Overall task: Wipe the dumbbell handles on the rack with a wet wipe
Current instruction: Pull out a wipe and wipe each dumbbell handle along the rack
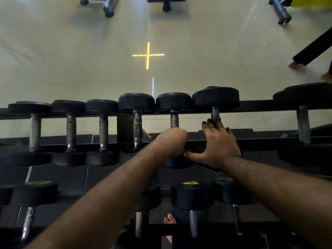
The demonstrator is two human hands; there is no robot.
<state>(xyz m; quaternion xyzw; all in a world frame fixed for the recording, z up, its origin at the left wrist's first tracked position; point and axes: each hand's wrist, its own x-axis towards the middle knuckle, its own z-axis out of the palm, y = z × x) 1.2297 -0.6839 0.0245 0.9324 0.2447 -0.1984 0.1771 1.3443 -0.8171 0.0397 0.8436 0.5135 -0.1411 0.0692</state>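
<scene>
Left hand [171, 141]: we record it clenched round the near part of a dumbbell handle [174, 120], fingers curled under and out of sight; a pale scrap [145, 134] shows just left of the fist, and we cannot tell whether it is the wet wipe. Right hand [218, 142]: released, fingers straight and spread, fingertips [212, 123] touching the next handle [215, 112] to the right, thumb pointing left toward the other fist. Upper rack [260, 104]: we count seven dumbbells lying side by side across its rails, black round heads at both ends, metal handles between; the two handles under our hands are fifth and sixth from the left. Lower rack tier [170, 229]: further dumbbells, one head carrying a yellow label [190, 183]; a bare foot [169, 220] visible between them. Floor [71, 69]: pale, marked with a yellow cross [148, 55]; equipment legs [108, 7] at the far edge; another person's bare feet [294, 64] and dark trouser leg at far right.
</scene>
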